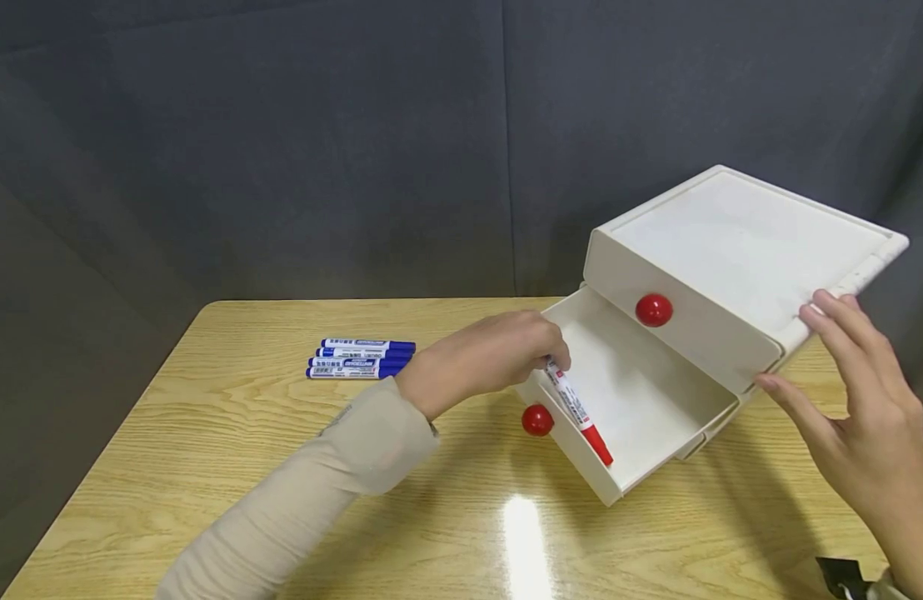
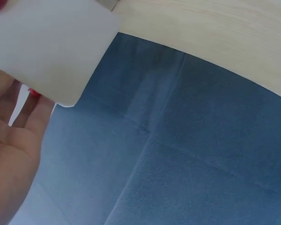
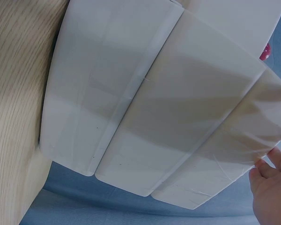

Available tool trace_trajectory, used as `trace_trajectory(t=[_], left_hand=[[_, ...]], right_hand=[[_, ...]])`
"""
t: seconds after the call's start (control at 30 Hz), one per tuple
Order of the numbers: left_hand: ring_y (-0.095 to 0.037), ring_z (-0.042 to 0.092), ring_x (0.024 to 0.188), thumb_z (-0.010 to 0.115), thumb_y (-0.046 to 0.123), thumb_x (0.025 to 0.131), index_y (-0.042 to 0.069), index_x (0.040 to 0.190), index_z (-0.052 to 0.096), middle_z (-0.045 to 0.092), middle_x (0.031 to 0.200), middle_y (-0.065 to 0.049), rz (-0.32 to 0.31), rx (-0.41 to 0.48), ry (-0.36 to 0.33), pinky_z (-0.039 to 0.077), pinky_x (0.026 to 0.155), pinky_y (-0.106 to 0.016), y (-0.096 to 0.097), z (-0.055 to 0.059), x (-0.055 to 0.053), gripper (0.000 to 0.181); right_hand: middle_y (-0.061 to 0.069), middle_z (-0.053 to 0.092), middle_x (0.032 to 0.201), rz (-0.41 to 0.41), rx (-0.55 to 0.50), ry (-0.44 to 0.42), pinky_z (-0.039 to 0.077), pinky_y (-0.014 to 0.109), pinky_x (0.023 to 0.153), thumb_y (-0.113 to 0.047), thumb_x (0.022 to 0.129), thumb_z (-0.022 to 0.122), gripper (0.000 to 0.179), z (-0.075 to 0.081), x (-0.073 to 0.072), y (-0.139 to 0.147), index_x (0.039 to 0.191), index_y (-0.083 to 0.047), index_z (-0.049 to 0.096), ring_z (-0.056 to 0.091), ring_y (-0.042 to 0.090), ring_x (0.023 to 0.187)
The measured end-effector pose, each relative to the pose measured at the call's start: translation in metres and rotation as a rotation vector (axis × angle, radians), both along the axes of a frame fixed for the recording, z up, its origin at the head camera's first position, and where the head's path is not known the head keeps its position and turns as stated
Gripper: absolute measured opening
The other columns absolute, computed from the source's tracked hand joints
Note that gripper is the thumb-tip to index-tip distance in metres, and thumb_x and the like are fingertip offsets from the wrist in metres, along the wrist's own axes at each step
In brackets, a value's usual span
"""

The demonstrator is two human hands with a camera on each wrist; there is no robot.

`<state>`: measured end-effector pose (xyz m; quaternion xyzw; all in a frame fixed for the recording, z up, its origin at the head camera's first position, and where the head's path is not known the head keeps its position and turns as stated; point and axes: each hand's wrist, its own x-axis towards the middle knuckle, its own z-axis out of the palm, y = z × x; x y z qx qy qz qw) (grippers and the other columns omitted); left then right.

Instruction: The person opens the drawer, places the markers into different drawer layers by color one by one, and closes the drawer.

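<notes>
A white drawer box (image 1: 754,242) with red knobs stands on the right, its lower drawer (image 1: 641,367) pulled out. Inside that drawer, along its front wall, lies a slanted red-capped whiteboard marker (image 1: 570,400). My left hand (image 1: 499,354) reaches over the drawer's left corner and pinches the marker's uncapped end, the red cap pointing toward me. In the left wrist view, the drawer front (image 2: 51,42) hides part of the fingers. My right hand (image 1: 866,408) rests on the box's right edge, fingers extended on the top and thumb near the front corner.
Several blue-capped whiteboard markers (image 1: 360,360) lie side by side on the wooden table (image 1: 207,417), left of the box. A dark curtain (image 1: 319,150) hangs behind the table. The box's side (image 3: 168,108) fills much of the right wrist view.
</notes>
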<state>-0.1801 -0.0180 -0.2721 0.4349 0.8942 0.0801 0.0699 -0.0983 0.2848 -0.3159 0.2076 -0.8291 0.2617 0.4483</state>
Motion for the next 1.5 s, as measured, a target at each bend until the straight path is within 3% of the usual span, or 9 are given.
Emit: trace_trajectory(t=[0.27, 0.53, 0.77, 1.03, 1.27, 1.5], left_hand=[[-0.013, 0.058, 0.091, 0.063, -0.001, 0.093, 0.016, 0.103, 0.077, 0.072, 0.105, 0.003, 0.062, -0.033, -0.053, 0.050, 0.080, -0.020, 0.003, 0.004, -0.001, 0.024], [-0.014, 0.061, 0.098, 0.062, 0.004, 0.096, 0.009, 0.109, 0.076, 0.074, 0.110, -0.002, 0.061, 0.053, -0.190, 0.051, 0.091, -0.023, -0.002, 0.000, -0.012, 0.019], [-0.014, 0.060, 0.096, 0.061, 0.012, 0.099, 0.009, 0.114, 0.074, 0.073, 0.115, -0.003, 0.097, 0.106, -0.230, 0.051, 0.087, -0.023, -0.009, -0.005, -0.013, 0.021], [-0.015, 0.064, 0.113, 0.057, 0.014, 0.101, 0.008, 0.120, 0.071, 0.071, 0.124, -0.004, 0.080, 0.127, -0.201, 0.051, 0.102, -0.027, -0.013, -0.008, -0.009, 0.025], [-0.014, 0.062, 0.115, 0.057, 0.012, 0.100, 0.009, 0.122, 0.070, 0.069, 0.126, -0.003, 0.137, 0.267, -0.186, 0.052, 0.101, -0.028, -0.022, -0.013, -0.003, 0.026], [-0.016, 0.060, 0.123, 0.059, 0.014, 0.100, 0.011, 0.124, 0.069, 0.066, 0.131, -0.003, 0.167, 0.405, -0.106, 0.051, 0.103, -0.029, -0.031, -0.022, 0.004, 0.026]], right_hand=[[0.036, 0.052, 0.136, -0.001, 0.009, -0.005, 0.027, 0.022, 0.121, -0.060, 0.093, 0.052, 0.082, 0.000, 0.000, 0.001, 0.130, 0.012, 0.055, 0.040, 0.034, 0.143], [0.036, 0.052, 0.135, -0.001, 0.005, 0.002, 0.028, 0.022, 0.121, -0.060, 0.093, 0.052, 0.081, 0.001, 0.001, -0.001, 0.130, 0.012, 0.056, 0.040, 0.031, 0.143], [0.035, 0.053, 0.135, 0.000, -0.006, 0.008, 0.029, 0.023, 0.121, -0.060, 0.093, 0.053, 0.080, 0.002, 0.001, -0.002, 0.129, 0.012, 0.056, 0.041, 0.032, 0.143], [0.036, 0.052, 0.135, 0.000, -0.008, 0.001, 0.028, 0.023, 0.121, -0.060, 0.092, 0.052, 0.081, 0.003, 0.001, -0.002, 0.129, 0.012, 0.056, 0.041, 0.032, 0.143], [0.036, 0.053, 0.133, 0.008, -0.016, 0.010, 0.029, 0.024, 0.121, -0.060, 0.093, 0.053, 0.081, 0.004, 0.001, -0.004, 0.128, 0.013, 0.057, 0.041, 0.031, 0.143], [0.036, 0.053, 0.134, 0.007, -0.023, 0.011, 0.029, 0.024, 0.121, -0.060, 0.092, 0.054, 0.081, 0.005, 0.002, -0.004, 0.127, 0.013, 0.057, 0.042, 0.029, 0.143]])
